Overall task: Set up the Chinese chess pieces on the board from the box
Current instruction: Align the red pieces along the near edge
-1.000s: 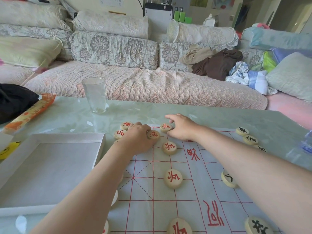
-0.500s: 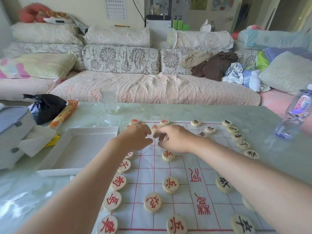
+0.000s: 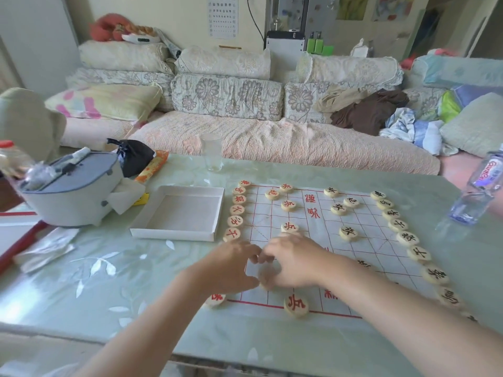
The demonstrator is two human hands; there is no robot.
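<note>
At the far left of the pale green, leaf-patterned glass bench (image 3: 109, 268) stands a rounded grey and white plastic case (image 3: 70, 191). Behind it lie a knotted black plastic bag (image 3: 134, 156) and an orange snack packet (image 3: 152, 168). A shallow white cardboard box (image 3: 174, 235) comes next, lying open just beside the left edge of the white paper board with red grid lines (image 3: 367, 240). A clear drinking glass (image 3: 211, 151) stands beyond the box, near the far edge of the bench.

A column of round, cream wooden pieces with red characters (image 3: 236, 210) runs down the board's left edge. A few more red pieces (image 3: 289, 205) lie further in on the grid. The left hand (image 3: 231, 268) and the right hand (image 3: 296, 262) meet over the near-left part of the board, with fingers curled and fingertips close together. Both are blurred, and I cannot tell whether either has hold of a piece. One red piece (image 3: 216, 299) shows partly under the left wrist, and another red piece (image 3: 296, 304) lies on the board's near border line.

Four round cream pieces with black characters (image 3: 348, 233) lie on the right half of the grid. A column of black pieces (image 3: 407, 238) follows the right edge. A clear plastic water bottle (image 3: 479, 191) stands at the far right.
</note>
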